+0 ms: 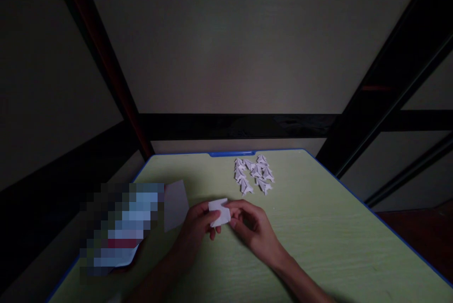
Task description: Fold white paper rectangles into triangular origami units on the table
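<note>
A small folded piece of white paper (221, 213) is held up over the table, between both hands. My left hand (198, 220) grips its left side, the thumb lying across the front. At its right edge, my right hand (250, 223) pinches the paper between thumb and fingertips. Beyond the hands, several folded white paper figures (255, 171) with pointed tips lie grouped on the table. A flat sheet of white paper (176, 205) rests to the left of my left hand.
The light green table (318, 227) has a blue edge and a blue handle-like piece (232, 154) at its far side. On the left lies a pixelated object (123, 232) whose kind cannot be made out. Pale panels with dark frames (240, 126) stand behind the table.
</note>
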Motion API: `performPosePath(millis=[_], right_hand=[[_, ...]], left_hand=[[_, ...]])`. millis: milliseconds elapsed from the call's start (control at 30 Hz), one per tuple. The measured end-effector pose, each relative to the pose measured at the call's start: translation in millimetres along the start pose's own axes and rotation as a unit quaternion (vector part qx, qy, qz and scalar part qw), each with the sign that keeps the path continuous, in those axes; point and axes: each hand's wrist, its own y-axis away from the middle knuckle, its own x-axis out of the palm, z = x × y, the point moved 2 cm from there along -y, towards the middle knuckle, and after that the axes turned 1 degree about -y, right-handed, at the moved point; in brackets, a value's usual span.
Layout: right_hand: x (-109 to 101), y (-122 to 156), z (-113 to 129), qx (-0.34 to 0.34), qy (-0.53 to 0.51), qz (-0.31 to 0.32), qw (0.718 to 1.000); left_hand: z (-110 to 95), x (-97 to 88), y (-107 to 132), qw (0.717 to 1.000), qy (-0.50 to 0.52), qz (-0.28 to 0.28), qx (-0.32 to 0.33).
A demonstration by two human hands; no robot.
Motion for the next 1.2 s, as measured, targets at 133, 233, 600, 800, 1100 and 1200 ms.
performPosePath(millis=[133,233,600,800,1100,1200], right_hand=[[-1.6,-1.0,-3.0,0.019,0.019,-0.016,1.000],[-2.2,-2.6,-5.2,0.038,0.018,-0.019,0.999],[-3.6,-2.6,-2.9,0.014,0.032,-0.051,0.998],[-4.8,-4.7,-0.3,0.029,0.016,-0.106,0.994],[-4.6,-4.4,-3.6,0.108,-0.047,-0.169,0.979],[-4.4,-3.8,-3.9,0.105,-0.052,-0.175,0.978]], left_hand=[[-0.4,1.1,1.4,0.999,-0.045,0.014,0.017],[-1.3,2.6,2.9,0.997,-0.071,0.018,0.027],[-1.1,3.6,3.0,0.987,-0.148,0.032,0.054],[-3.5,7.1,6.0,0.981,-0.183,0.037,0.056],[0.4,8.0,4.5,0.982,-0.180,0.031,0.039],[-1.7,9.6,5.5,0.986,-0.165,0.024,0.019]])
